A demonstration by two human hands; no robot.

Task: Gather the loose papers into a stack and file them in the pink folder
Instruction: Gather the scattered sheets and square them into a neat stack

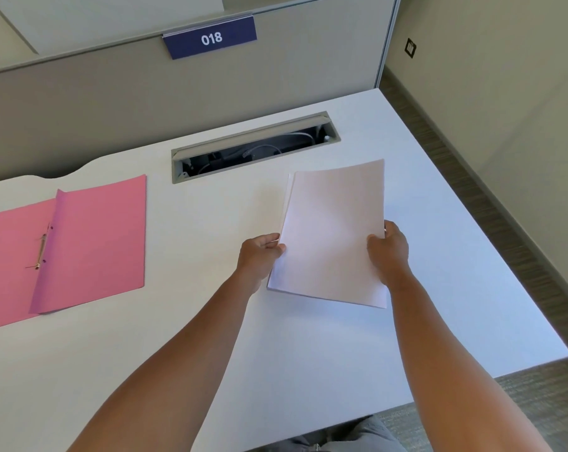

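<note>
Head view: I read both hands gripping the paper stack point(333, 233), held toward the right edge of the white bench point(210, 321). Left hand point(259, 256) has its fingers point(272, 243) pinching the stack's left edge; right hand point(390, 249) has its thumb on top, fingers pinching the right edge. Sheets are roughly aligned, slightly fanned at the far left corner. Pink folder point(90, 243) lies open at the left edge of the bench, its metal fastener point(41, 252) exposed, well apart from the stack.
</note>
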